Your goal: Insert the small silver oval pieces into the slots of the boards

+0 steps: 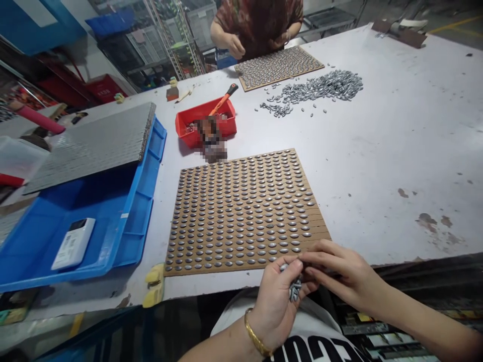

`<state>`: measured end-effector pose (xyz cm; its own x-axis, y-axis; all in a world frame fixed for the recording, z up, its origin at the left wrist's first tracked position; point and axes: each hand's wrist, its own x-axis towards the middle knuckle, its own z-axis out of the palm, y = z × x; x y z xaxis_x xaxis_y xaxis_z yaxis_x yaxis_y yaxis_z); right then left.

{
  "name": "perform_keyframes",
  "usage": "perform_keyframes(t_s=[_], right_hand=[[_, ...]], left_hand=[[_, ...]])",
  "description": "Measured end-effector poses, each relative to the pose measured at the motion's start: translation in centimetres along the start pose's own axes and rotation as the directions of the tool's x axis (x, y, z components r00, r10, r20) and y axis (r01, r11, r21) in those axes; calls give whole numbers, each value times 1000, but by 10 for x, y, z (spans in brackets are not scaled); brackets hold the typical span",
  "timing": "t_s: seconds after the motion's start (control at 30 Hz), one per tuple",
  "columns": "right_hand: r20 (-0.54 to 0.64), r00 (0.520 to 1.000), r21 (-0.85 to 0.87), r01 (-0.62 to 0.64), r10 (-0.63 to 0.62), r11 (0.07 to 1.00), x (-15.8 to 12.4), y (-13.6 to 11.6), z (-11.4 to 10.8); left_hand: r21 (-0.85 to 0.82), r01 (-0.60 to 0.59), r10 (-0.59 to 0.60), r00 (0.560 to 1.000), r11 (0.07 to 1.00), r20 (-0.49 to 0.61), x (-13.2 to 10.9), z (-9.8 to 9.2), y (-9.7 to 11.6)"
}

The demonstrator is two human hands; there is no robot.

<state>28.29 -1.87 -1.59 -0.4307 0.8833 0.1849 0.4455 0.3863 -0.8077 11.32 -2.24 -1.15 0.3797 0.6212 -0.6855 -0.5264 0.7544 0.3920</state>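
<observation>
A brown slotted board (241, 211) lies in front of me on the white table, its rows filled with small grey oval metal pieces. My left hand (277, 301) is closed around a bunch of those metal pieces (294, 289) just off the table's near edge. My right hand (339, 271) is beside it, fingers pinched together and touching the bunch at the left hand's fingertips. Both hands hover at the board's near right corner.
A blue tray (124, 216) at left holds a white device (73, 244) and a grey stacked board (94, 143). A red bin (206, 120) with an orange-handled tool stands behind my board. Across the table another person (256, 25) works at a second board (277, 65) beside a heap of loose pieces (320, 88).
</observation>
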Motion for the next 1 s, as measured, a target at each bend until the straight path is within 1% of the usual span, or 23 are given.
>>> perform_keyframes(t_s=[0.13,0.23,0.27,0.33,0.4,0.43,0.53,0.57,0.63,0.7,0.8,0.87,0.93,1.0], right_hand=[[9,1000,-35,5,-4,999,-2,2,-7],[-74,997,-8,-22,21,1000,-4,7,-13],[-108,993,2,-42,42,999,-5,10,-16],[-149,985,14,-83,84,996,-6,16,-20],[-137,984,14,-113,114,993,-6,24,-22],[-121,985,8,-122,122,992,-6,27,-23],[-80,988,-29,-131,128,991,-5,37,-22],[-76,989,-44,-127,124,991,-5,39,-22],[-72,992,-74,-107,101,992,-5,42,-21],[-61,996,-108,-72,66,992,-4,44,-20],[-25,1000,-185,-18,13,983,-3,47,-17],[2,1000,-238,18,-18,971,-2,49,-15],[17,999,-278,49,-47,959,0,50,-13],[21,997,-303,75,-72,950,2,51,-11]], left_hand=[[1,60,-60,998,998,2,-2,4,4],[-63,116,-117,993,991,-12,-7,6,17],[-99,110,-112,994,989,-10,-9,6,21],[-172,39,-41,999,984,-7,-13,4,29],[-231,-8,2,1000,973,-27,-15,1,33],[-256,4,-14,999,967,-38,-15,0,33],[-313,94,-112,993,945,-40,-14,-3,32],[-322,102,-117,993,941,-29,-14,-4,32],[-333,71,-84,996,940,-23,-13,-4,32],[-332,43,-62,997,942,-45,-11,-4,31],[-304,91,-120,990,948,-79,-11,-4,26],[-256,125,-154,984,958,-94,-11,-2,22],[-187,139,-159,982,973,-102,-12,-1,19],[-118,155,-165,983,981,-84,-13,0,16]])
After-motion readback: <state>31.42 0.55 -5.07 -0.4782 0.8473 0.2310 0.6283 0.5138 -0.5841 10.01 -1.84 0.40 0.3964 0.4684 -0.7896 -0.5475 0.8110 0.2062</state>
